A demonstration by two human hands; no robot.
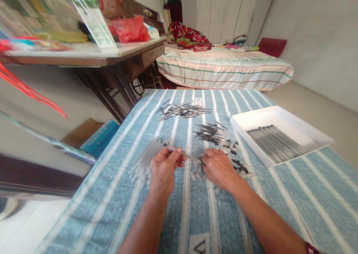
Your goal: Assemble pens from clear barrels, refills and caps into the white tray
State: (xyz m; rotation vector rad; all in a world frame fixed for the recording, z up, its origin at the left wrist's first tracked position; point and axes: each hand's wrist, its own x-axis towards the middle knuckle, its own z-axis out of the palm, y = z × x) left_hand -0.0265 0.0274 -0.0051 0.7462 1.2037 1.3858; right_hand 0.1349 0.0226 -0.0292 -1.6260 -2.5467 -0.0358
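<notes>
My left hand (165,166) pinches a pen (186,154), a slim grey translucent barrel with a black end up at the left. The pen's other end points at my right hand (218,164). The right fingers are curled closed just by the pen's tip, and whatever is in them is hidden. Under and beside the right hand lie translucent pen caps (198,171). A heap of clear pen barrels (147,160) lies to the left of my left hand. Beyond my right hand are dark pen refills (209,132) and small black-and-clear pen parts (231,146).
A white open box (253,146) at the right holds a row of finished-looking pens (275,142). More refills (184,110) lie farther back on the striped tablecloth (173,216). A side table (134,54) stands at the left, a bed (223,65) behind.
</notes>
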